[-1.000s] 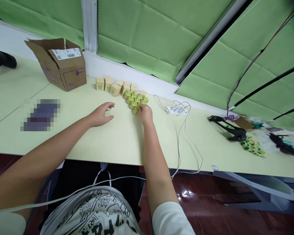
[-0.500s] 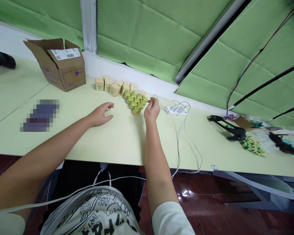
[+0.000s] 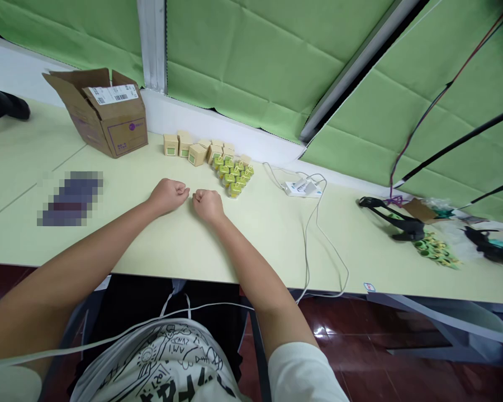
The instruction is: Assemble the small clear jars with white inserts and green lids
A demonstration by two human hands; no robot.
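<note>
My left hand (image 3: 169,195) is closed in a fist above the pale table (image 3: 272,240), and nothing shows in it. Facing it across a narrow gap, my right hand (image 3: 208,205) is also a fist with nothing visible inside. Just beyond and to the right of my right hand stands a tight cluster of small green-topped containers (image 3: 233,177), their lower parts clear or yellowish. Several little tan cardboard boxes (image 3: 171,145) with green-marked fronts form a rough row behind them along the wall. Neither hand touches the containers or the boxes.
An open brown carton (image 3: 126,131) stands at the back left, with a blurred-out dark patch (image 3: 73,198) nearer me. White cables run from a power strip (image 3: 304,188) over the table's front edge. Black straps (image 3: 396,223) and green pieces (image 3: 436,249) lie far right.
My right hand has left the side of the green-topped containers and come left beside my left hand. Both hands have curled from loosely bent fingers into fists.
</note>
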